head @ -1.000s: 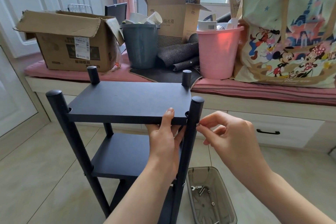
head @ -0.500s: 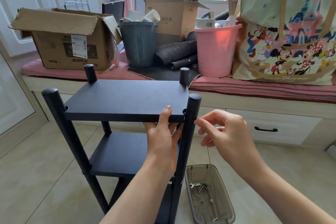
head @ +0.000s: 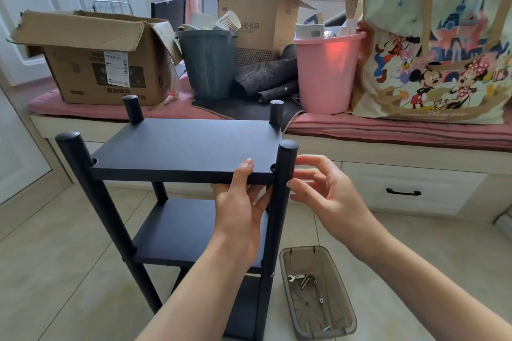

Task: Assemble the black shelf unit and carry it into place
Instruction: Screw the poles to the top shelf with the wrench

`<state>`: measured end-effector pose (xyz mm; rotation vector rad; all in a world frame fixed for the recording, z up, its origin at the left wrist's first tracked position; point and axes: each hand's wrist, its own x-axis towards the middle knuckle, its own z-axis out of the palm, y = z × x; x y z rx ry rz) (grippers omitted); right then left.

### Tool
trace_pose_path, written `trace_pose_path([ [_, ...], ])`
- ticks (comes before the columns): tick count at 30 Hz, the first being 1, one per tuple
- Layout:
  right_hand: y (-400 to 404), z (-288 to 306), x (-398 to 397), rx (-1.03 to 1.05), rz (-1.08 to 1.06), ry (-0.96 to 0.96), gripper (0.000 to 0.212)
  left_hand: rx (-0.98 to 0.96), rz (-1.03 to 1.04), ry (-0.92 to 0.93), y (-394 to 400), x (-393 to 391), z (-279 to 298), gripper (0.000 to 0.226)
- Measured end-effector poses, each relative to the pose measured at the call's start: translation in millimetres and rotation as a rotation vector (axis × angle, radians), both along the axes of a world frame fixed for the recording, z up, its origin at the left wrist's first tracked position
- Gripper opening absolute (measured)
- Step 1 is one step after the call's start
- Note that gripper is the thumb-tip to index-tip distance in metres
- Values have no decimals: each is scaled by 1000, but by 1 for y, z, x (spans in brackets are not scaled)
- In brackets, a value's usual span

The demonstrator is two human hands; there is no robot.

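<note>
The black shelf unit [head: 182,147] stands upright on the tiled floor, with a top board, a middle board and four round posts. My left hand [head: 238,202] grips the front edge of the top board beside the right front post [head: 286,152], thumb on top and fingers underneath. My right hand [head: 327,191] hovers on the right side of that post with fingers loosely spread. Its fingertips are at or just touching the post, and I see nothing held in it.
A clear grey plastic tray [head: 285,260] with a small wrench and several bolts [head: 304,279] sits on the floor right of the shelf. Behind is a window bench [head: 388,130] loaded with cardboard boxes, a grey bucket [head: 207,63], a pink bucket [head: 324,75] and a large printed bag [head: 437,50].
My right hand's fingers have gone from a pinch at the right front post to a loose spread beside it. My left hand keeps its grip on the top board.
</note>
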<state>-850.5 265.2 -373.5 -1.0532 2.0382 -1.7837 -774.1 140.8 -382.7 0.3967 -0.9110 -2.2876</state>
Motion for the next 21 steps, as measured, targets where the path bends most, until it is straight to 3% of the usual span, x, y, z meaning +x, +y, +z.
trace_pose_path([
  [5,-4,2,0,22,21,98,31,-41,-55,1,-10,6,-2,26],
  [12,-14,4,3,-7,209,-124,58,-70,-134,-54,-25,20,0,11],
  [15,-21,3,5,-39,231,-183,72,-89,-192,-65,-35,31,4,16],
  [21,-49,0,17,-100,204,-326,120,-131,-233,-110,-58,53,6,37],
])
